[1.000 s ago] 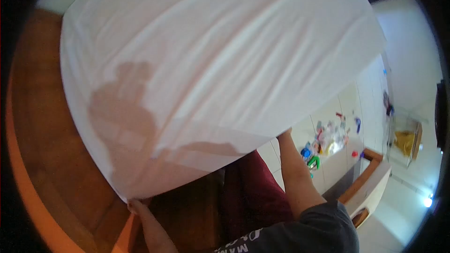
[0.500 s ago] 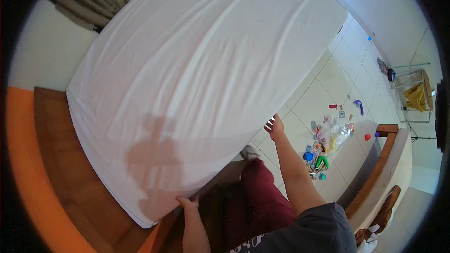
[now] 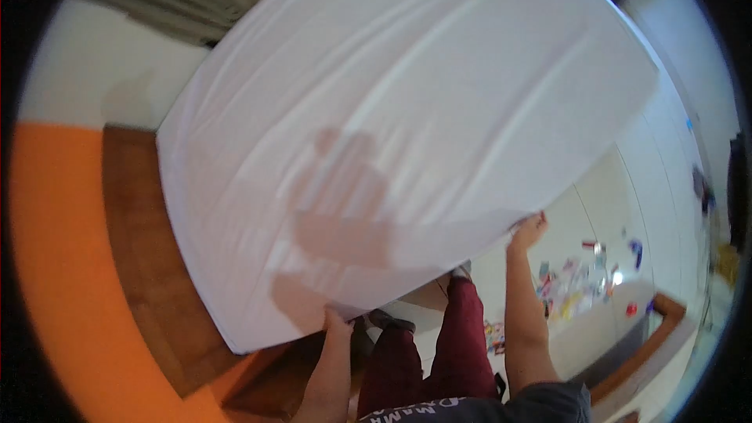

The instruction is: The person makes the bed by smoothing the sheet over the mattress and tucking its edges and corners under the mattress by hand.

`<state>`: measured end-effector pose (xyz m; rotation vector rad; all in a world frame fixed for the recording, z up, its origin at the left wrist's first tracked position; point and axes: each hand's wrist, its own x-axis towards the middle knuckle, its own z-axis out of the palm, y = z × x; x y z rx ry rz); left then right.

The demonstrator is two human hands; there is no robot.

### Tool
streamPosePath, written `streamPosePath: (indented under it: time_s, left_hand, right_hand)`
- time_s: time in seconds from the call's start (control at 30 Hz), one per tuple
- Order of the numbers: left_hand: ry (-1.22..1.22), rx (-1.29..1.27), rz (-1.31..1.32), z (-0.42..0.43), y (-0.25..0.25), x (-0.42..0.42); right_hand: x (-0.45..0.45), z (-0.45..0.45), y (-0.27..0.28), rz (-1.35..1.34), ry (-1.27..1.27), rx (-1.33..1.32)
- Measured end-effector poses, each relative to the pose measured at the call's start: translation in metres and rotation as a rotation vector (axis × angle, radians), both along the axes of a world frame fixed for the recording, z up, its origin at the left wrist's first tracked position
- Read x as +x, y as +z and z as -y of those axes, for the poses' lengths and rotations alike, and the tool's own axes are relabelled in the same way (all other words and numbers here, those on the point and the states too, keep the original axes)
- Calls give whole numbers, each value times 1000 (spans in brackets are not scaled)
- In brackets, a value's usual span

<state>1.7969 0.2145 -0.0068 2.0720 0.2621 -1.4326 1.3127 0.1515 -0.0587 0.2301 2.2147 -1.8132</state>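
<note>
Right hand [image 3: 531,230] is pinching white bedsheet [image 3: 439,133] edge, best hold; left hand [image 3: 337,321] is touching, closure unclear. Likely soft, light.

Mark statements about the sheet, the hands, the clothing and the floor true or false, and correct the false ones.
1. The left hand is at the white sheet's edge. True.
2. The right hand lies flat in the sheet's middle. False: it is at the edge too.
3. A shadow falls on the sheet. True.
4. The trousers are bright yellow. False: they are dark red.
5. Small items lie scattered on the tiled floor. True.
</note>
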Motion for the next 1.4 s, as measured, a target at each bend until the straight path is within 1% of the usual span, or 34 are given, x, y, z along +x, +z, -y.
streamPosePath:
  time_s: [0.07, 0.13, 0.17, 0.23, 0.27, 0.33, 0.37, 0.4, 0.43, 0.47, 0.53, 0.57, 0.6, 0.63, 0.67, 0.7, 0.77, 0.87, 0.93, 0.97, 1.03, 1.07, 1.13, 1.2, 1.27, 1.33, 1.4]
  left_hand:
    - [220, -29, 424, 29, -15, -52]
    - [-334, 438, 649, 56, 5, -68]
    - [-266, 440, 652, 65, 10, -70]
    - [-621, 361, 823, 87, 20, -61]
    - [-573, 367, 824, 101, 27, -48]
    - [-647, 427, 835, 124, 38, -19]
    - [-608, 434, 826, 132, 41, 3]
    - [-620, 405, 815, 137, 46, 30]
    - [-633, 383, 810, 138, 46, 26]
    - [-593, 398, 808, 139, 49, 20]
    - [-594, 401, 766, 162, 66, 20]
    - [-559, 395, 733, 172, 78, 72]
    - [-569, 416, 734, 177, 82, 106]
    - [-581, 439, 735, 180, 83, 126]
    - [-555, 421, 725, 170, 69, 182]
    - [-528, 410, 725, 173, 65, 207]
    - [-501, 418, 708, 177, 64, 251]
    - [-492, 452, 652, 183, 77, 279]
    - [-497, 469, 606, 193, 78, 289]
    - [-515, 469, 572, 193, 77, 295]
    - [-526, 456, 524, 194, 74, 305]
    - [-512, 468, 523, 197, 75, 307]
    - [-499, 484, 518, 206, 73, 309]
    - [-497, 510, 509, 212, 71, 314]
    - [-511, 531, 488, 217, 78, 315]
    - [-519, 545, 469, 221, 77, 319]
    - [-540, 564, 443, 216, 74, 322]
  right_hand:
    - [0, 9, 30, -567, 221, 257]
    - [24, 27, 77, -718, 545, 386]
    - [40, 35, 73, -722, 597, 341]
    - [80, 57, 62, -963, 1141, 402]
    - [108, 75, 73, -978, 1173, 366]
    - [167, 97, 93, -1052, 1383, 382]
    - [190, 107, 94, -1087, 1444, 331]
    - [209, 117, 92, -1107, 1474, 308]
    - [195, 123, 81, -1132, 1498, 280]
    - [181, 130, 73, -1156, 1523, 247]
    - [149, 155, 74, -1196, 1534, 266]
    - [179, 162, 85, -1233, 1502, 345]
    - [191, 159, 84, -1261, 1472, 429]
    - [186, 159, 82, -1311, 1464, 457]
    - [214, 147, 77, -1377, 1443, 494]
    - [212, 148, 80, -1407, 1472, 571]
    - [210, 148, 72, -1457, 1496, 600]
    - [210, 157, 82, -1546, 1528, 679]
    - [216, 173, 95, -1311, 1572, 839]
    - [221, 176, 99, -1335, 1577, 845]
    - [230, 190, 100, -940, 1585, 842]
    - [243, 200, 100, -956, 1584, 845]
    - [281, 224, 91, -894, 1734, 361]
    - [347, 253, 87, -981, 1829, 273]
    - [412, 283, 85, -1049, 1804, 164]
    - [464, 326, 61, -1265, 1784, 57]
    - [529, 358, 63, -1378, 1677, 236]
